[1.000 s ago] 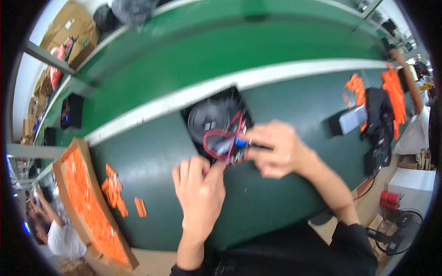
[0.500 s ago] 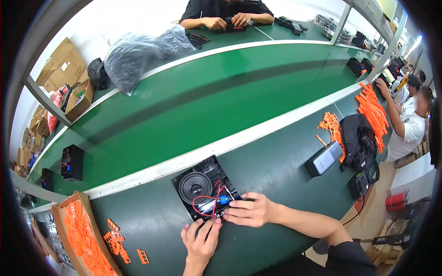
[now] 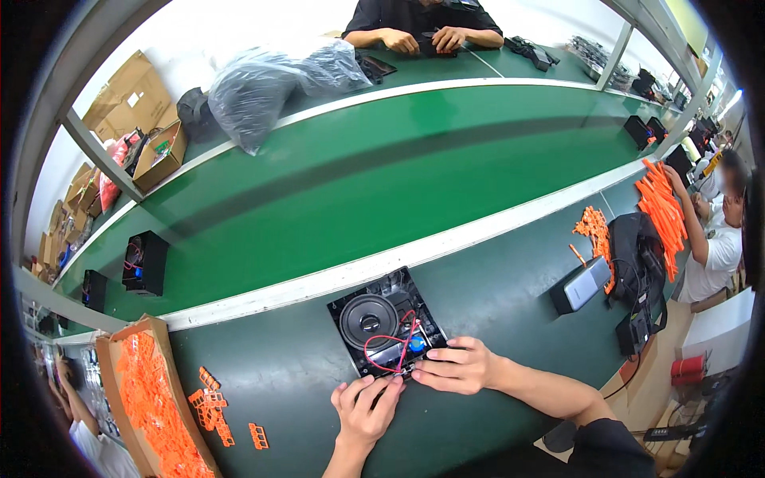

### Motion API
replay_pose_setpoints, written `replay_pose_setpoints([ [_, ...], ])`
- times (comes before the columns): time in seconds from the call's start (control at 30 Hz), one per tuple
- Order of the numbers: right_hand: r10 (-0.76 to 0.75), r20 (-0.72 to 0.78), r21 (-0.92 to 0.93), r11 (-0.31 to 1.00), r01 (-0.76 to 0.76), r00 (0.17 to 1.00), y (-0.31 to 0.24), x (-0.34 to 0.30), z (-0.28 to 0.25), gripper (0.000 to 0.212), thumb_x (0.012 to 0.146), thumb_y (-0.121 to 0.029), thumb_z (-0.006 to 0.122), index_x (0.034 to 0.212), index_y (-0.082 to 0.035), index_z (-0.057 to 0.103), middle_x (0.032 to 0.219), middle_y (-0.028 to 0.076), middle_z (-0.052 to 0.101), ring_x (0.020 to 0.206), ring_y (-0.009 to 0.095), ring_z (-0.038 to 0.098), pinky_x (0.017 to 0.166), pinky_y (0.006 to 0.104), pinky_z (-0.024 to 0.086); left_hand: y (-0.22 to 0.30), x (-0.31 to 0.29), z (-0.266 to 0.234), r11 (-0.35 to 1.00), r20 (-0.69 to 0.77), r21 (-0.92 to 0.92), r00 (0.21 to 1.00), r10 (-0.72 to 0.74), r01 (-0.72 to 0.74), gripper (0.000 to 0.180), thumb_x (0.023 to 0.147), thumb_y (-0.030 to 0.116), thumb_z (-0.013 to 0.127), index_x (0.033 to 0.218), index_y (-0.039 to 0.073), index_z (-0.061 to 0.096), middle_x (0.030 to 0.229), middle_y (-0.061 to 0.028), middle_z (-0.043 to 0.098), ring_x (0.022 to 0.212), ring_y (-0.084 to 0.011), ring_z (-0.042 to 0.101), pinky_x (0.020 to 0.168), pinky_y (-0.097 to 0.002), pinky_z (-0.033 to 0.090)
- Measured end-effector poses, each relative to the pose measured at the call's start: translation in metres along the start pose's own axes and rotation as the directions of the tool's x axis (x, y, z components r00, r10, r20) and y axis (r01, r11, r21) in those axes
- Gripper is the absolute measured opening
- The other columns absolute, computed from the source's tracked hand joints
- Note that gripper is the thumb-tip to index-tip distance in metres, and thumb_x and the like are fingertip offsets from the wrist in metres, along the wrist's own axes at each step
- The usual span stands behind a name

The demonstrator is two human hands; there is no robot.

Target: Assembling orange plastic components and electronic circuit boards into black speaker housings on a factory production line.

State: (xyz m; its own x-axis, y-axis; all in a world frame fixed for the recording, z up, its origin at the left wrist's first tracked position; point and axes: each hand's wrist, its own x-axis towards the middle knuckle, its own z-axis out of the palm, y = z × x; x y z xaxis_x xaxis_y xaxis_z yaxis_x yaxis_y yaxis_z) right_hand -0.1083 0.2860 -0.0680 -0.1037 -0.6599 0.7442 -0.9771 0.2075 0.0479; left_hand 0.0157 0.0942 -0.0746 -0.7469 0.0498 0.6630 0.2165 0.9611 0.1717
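A black speaker panel (image 3: 348, 312) lies tilted on the dark green bench in front of me, with a round speaker cone (image 3: 369, 323) on its left side. Red wires (image 3: 378, 338) loop across it beside a blue round part (image 3: 417, 344). My left hand (image 3: 367, 410) grips the panel's near edge with bent fingers. From the right, my right hand (image 3: 464, 366) is closed at the near right corner, its fingertips close to the left ones where the wires end. Whatever small part lies under the fingertips is hidden.
A carton (image 3: 163, 374) of orange plastic pieces stands at left, loose orange clips (image 3: 211, 405) beside it. Rightward are a grey box-shaped device (image 3: 581, 285), a black bag (image 3: 635, 255) and orange strips (image 3: 661, 207). Black speaker boxes (image 3: 146, 263) sit on the green belt (image 3: 358, 191). Co-workers sit across and at right.
The whole view has shifted, so the bench and panel appear farther right. Both hands keep their place at the panel's near edge. Another person's arm now shows at the lower left.
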Motion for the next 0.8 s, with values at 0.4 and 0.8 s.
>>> replay_pose_setpoints([
  [0.4, 0.132, -0.110, -0.061, 0.988, -0.139, 0.985, -0.004, -0.003, 0.009, 0.028, 0.070, -0.037, 0.081, 0.097, -0.029, 0.074, 0.119, -0.005, 0.060, 0.119, 0.017, 0.044, 0.103, 0.0383, 0.034, 0.001, -0.002, 0.001, 0.998, -0.093, 0.022, 0.994, -0.059, 0.062, 0.023, 0.071, 0.028, 0.081, 0.091, 0.024, 0.073, 0.102, 0.0041, 0.060, 0.108, -0.0189, 0.047, 0.099, -0.0396, 0.027],
  [0.8, 0.185, -0.053, 0.119, 0.977, -0.178, 0.981, 0.004, 0.008, 0.005, 0.034, 0.070, -0.032, 0.083, 0.100, -0.022, 0.071, 0.131, 0.006, 0.057, 0.118, 0.023, 0.048, 0.089, 0.0397, 0.047, -0.004, 0.008, -0.001, 0.996, -0.081, -0.052, 0.994, -0.071, 0.067, 0.030, 0.064, 0.027, 0.086, 0.091, 0.020, 0.073, 0.105, -0.0001, 0.061, 0.100, -0.0236, 0.053, 0.079, -0.0377, 0.039],
])
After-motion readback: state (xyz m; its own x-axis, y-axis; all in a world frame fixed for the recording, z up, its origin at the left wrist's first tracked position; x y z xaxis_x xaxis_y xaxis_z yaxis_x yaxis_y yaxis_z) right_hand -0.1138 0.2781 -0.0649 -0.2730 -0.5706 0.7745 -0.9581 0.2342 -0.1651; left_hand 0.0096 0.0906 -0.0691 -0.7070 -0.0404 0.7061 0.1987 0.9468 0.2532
